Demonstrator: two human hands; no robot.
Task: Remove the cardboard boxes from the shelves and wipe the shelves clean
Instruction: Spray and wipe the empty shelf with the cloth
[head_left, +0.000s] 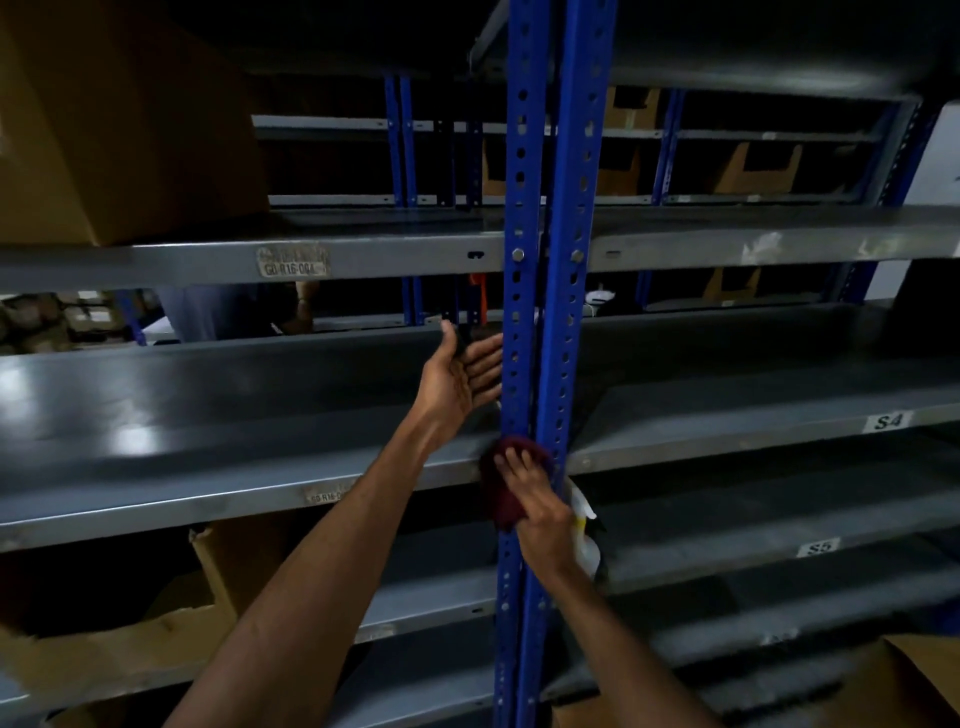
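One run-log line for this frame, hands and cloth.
phase: wiping | right hand: presses maroon cloth on blue upright | left hand: open above grey shelf | cardboard box: upper left

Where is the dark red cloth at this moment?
In the head view the dark red cloth sits just right of centre, pressed by the right hand against the blue upright post, level with the shelf's front edge.
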